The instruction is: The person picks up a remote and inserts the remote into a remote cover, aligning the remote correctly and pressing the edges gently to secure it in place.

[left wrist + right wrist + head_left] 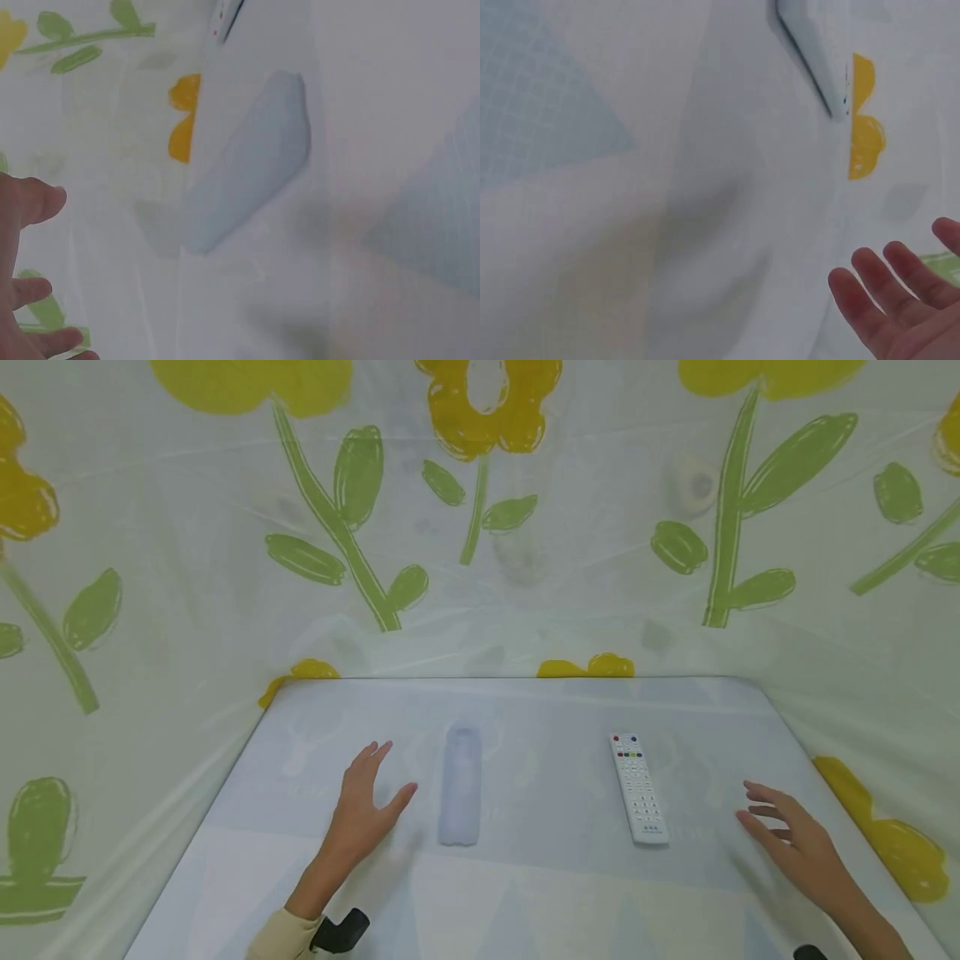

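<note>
A cream sleeve (281,935) lies nearest the head camera, with a black wrist piece (341,932) at its cuff; from it the left forearm slants forward and inward, and the left hand (363,814) is spread, fingers reaching up and away from the body, the thumb stuck out to the right in a wide V; nothing is in its grasp, and its shadow falls on the desk (555,760) to the right of the forearm. Just right of that thumb, not touching it, a pale-blue oblong piece (460,785) lies flat, its long side running away from the body; it sits between the two hands, much closer to the left one. On the other side, the right forearm comes in from the lower right, a second black wrist piece (810,952) showing to its left; the right hand (798,839) is turned inward, fingers loosely bent and parted, thumb below them, tips pointing left; it too holds nothing. To the left of those fingertips, apart from them, a white remote control (639,789) lies buttons up, its far end tilted toward the left hand's side, with red and blue buttons there; it is nearer the right hand than the left. Beyond both hands rises a pale cloth (570,543) printed with yellow flowers and green stems.
</note>
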Available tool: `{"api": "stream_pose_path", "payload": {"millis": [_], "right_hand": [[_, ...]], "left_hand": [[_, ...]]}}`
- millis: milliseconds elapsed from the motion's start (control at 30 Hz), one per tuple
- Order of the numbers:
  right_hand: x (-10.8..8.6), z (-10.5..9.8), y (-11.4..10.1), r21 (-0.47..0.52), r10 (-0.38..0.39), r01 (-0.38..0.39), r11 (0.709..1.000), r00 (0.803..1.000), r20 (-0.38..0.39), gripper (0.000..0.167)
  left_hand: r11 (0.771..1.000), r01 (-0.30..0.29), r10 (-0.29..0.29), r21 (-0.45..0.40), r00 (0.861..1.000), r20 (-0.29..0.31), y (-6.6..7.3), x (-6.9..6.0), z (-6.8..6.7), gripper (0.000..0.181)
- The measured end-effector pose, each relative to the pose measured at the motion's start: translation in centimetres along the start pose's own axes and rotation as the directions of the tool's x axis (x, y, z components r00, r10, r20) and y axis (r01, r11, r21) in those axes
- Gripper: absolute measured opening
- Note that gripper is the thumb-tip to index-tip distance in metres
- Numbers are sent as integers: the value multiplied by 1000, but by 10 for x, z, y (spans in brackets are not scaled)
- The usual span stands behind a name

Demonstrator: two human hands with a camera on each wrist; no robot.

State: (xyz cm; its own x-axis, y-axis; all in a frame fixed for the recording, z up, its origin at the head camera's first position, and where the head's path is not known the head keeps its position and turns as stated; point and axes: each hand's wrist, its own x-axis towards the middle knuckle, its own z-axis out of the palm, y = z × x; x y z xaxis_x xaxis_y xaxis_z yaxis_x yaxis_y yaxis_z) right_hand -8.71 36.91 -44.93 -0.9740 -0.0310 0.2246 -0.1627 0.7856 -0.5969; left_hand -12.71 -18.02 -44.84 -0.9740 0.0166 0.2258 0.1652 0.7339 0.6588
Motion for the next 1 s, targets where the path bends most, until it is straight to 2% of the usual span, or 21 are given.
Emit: {"api": "stream_pose_path", "payload": {"millis": [133,367,567,700,900,1000], "right_hand": [[3,2,-2,38,-9,10,999,1000,-8,43],[15,1,-6,88,12,-12,996,1000,3,40],[22,-2,-10,144,29,-32,989,999,26,38],[25,-2,-15,183,49,-57,981,998,47,38],[32,5,-22,230,61,-76,970,995,73,38],[35,8,-23,246,69,-90,965,993,93,39]], "left_hand": [[994,13,-11,-104,1000,19,9,3,7,68],[976,37,-32,-213,999,28,23,9,20,59],[952,20,-10,-306,999,34,38,15,32,52],[926,13,8,-377,999,54,46,19,41,45],[867,58,-13,-495,995,94,58,24,55,34],[826,71,-5,-560,993,118,65,26,64,33]]}}
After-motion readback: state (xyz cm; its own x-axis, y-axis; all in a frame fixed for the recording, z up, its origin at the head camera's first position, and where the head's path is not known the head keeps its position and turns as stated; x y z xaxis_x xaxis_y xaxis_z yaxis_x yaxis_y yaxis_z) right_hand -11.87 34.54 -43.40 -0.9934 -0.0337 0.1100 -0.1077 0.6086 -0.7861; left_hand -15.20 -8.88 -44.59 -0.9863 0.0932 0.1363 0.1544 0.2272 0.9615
